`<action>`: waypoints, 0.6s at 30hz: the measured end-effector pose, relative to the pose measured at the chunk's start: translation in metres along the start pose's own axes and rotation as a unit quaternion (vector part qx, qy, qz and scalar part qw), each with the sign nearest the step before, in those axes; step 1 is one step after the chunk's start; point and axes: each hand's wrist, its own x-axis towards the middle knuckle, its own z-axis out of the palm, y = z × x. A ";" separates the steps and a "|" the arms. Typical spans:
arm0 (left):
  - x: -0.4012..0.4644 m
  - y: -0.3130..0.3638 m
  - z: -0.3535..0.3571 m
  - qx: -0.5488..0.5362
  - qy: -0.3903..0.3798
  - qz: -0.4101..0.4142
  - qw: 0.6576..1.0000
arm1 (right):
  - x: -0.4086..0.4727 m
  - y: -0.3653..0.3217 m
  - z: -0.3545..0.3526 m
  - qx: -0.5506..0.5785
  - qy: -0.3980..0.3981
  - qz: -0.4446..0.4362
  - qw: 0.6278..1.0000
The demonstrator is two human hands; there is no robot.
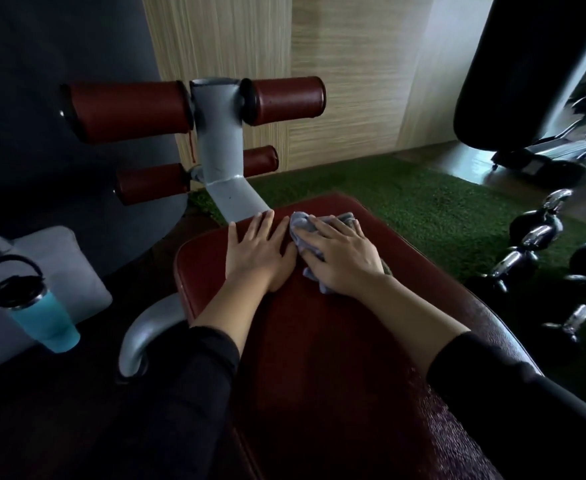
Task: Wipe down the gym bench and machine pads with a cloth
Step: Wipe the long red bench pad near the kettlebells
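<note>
A teal tumbler [47, 322] with a black lid and loop handle stands at lower left, just beside a grey cushion [64, 268]; well to its right, chrome-handled dumbbells [540, 244] lie on green artificial turf [405, 206], and far beyond hangs a black punching bag [513, 71].

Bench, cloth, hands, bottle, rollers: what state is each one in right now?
Bench pad: bare, both hands at its far end.
Cloth: crumpled, pressed flat under the right hand.
Right hand: fingers straight, on the cloth.
Left hand: flat, fingers spread, resting on the pad.
Teal bottle: upright, lid on.
Roller pads: untouched.
Dumbbells: lying on the green turf.
</note>
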 end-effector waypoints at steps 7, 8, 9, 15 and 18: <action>0.002 -0.004 0.010 -0.035 0.055 0.012 0.998 | 0.057 0.009 0.002 -0.004 -0.002 -0.013 1.000; 0.002 -0.005 0.010 -0.037 0.060 0.013 0.997 | 0.068 0.016 0.003 0.001 0.002 -0.012 1.000; 0.001 -0.005 0.010 -0.038 0.062 0.014 0.997 | 0.079 0.027 0.002 0.017 0.002 0.002 1.000; 0.001 -0.003 0.008 -0.035 0.051 0.007 0.998 | 0.052 0.096 -0.016 0.102 -0.014 0.207 0.973; 0.000 -0.002 0.009 -0.026 0.047 0.004 0.999 | 0.009 0.082 -0.014 0.032 0.032 0.167 0.985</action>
